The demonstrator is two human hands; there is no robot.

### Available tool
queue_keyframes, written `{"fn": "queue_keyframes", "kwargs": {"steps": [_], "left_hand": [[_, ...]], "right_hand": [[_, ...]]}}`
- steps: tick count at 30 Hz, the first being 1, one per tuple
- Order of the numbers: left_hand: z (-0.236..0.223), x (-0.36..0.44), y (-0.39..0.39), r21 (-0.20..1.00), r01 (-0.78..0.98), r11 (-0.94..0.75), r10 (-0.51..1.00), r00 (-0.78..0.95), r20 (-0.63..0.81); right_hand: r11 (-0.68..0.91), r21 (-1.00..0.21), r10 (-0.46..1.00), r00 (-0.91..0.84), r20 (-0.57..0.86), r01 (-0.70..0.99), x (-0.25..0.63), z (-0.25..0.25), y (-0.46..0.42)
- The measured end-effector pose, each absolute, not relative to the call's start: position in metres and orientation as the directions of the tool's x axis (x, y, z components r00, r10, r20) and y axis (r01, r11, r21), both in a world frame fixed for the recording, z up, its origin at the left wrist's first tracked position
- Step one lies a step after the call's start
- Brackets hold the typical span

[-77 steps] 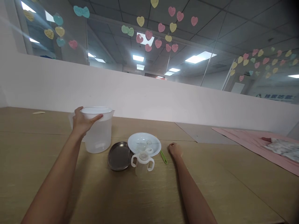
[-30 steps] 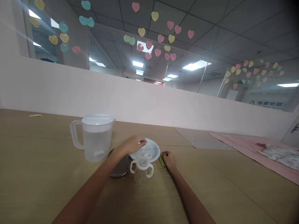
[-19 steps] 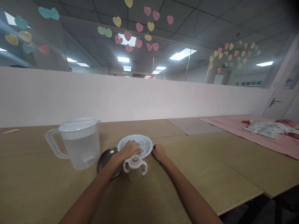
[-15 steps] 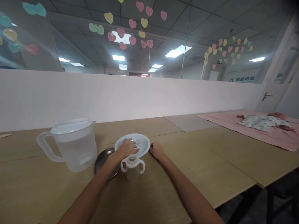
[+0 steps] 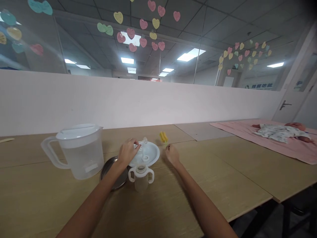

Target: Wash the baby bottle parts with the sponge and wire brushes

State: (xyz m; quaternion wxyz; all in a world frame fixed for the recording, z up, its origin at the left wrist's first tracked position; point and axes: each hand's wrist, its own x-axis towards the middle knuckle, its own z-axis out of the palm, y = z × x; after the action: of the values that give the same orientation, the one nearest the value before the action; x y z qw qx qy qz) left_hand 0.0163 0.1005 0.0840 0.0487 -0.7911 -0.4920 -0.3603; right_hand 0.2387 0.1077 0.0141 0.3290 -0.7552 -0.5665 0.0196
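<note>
Hands apart, both forearms reaching forward. Right hand (image 5: 172,154): fingers curled, closed around the yellow-headed brush (image 5: 163,137). Brush head projects beyond the fist; long axis runs away from the wearer, slightly leftward. Left hand (image 5: 127,152): arched over the white bowl (image 5: 155,154), thumb and index at a clear piece (image 5: 140,157); cannot tell whether pinched. Two-handled bottle (image 5: 141,180): upright between the forearms, mouth up.

Left hand (image 5: 127,151) pinches a clear plastic part (image 5: 140,151) above the white bowl (image 5: 156,154). Right hand (image 5: 172,154) grips a yellow-headed brush (image 5: 163,137). Two-handled bottle (image 5: 141,181) upright, uncapped, before the bowl. Steel dish (image 5: 122,177) beneath left forearm; lidded pitcher (image 5: 83,155) further left, upright.
</note>
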Motion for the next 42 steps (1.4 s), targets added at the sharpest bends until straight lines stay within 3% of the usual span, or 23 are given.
{"fn": "queue_keyframes", "kwargs": {"steps": [5,11,16,24,30,34,42], "left_hand": [[0.100,0.014,0.092,0.498,0.634,-0.592,0.717,0.132,0.684],[0.112,0.019,0.080,0.618,0.506,-0.601,0.759,0.120,0.640],[0.115,0.017,0.081,0.679,0.469,-0.565,0.797,0.096,0.597],[0.112,0.014,0.086,0.782,0.301,-0.546,0.834,0.107,0.541],[0.117,0.011,0.082,0.817,0.273,-0.508,0.853,0.025,0.521],[0.115,0.010,0.084,0.861,0.169,-0.479,0.870,-0.041,0.492],[0.115,0.009,0.091,0.884,-0.078,-0.460,0.888,-0.048,0.458]], "right_hand": [[0.103,-0.484,0.696,0.284,0.659,0.869,0.226,0.027,0.090],[0.400,-0.211,0.485,-0.011,0.874,0.892,0.198,0.029,0.071],[0.451,-0.187,0.466,-0.051,0.883,0.873,0.196,0.029,0.071],[0.365,-0.284,0.506,0.066,0.860,0.887,0.204,0.027,0.074],[0.351,-0.228,0.541,0.002,0.841,0.908,0.203,0.025,0.078],[0.344,-0.198,0.467,0.016,0.884,0.918,0.203,0.025,0.078],[0.493,-0.104,0.395,-0.115,0.912,0.864,0.196,0.028,0.069]]}}
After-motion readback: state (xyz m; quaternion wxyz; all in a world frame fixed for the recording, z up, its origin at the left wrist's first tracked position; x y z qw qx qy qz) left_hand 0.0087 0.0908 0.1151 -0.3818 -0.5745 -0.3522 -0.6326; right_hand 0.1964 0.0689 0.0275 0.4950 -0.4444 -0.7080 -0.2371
